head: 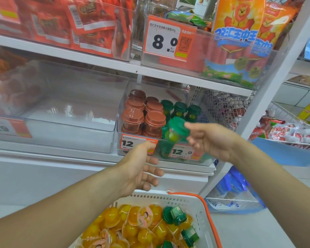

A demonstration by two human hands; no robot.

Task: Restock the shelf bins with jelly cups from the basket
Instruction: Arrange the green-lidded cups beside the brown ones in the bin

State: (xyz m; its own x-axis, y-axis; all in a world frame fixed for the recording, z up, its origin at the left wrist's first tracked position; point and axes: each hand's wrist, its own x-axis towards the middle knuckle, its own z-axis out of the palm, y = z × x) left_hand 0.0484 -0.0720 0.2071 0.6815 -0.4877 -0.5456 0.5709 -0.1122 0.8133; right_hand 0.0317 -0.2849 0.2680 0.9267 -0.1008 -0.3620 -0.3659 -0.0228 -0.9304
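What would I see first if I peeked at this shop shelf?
Probably the green-lidded jelly cup in the middle, at the fingertips of the right hand just above the clear bin of red-lidded and green-lidded cups. The left hand touches that bin's front by the price tag. Below, a white basket with an orange handle brims with shiny yellow jelly cups.

open-topped bin [195, 160], shelf [168, 73] overhead

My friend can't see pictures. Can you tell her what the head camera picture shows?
A person's right hand holds a green-lidded jelly cup over a clear shelf bin stocked with red-lidded cups and green ones. The left hand touches the bin's front, above a white basket of yellow jelly cups.
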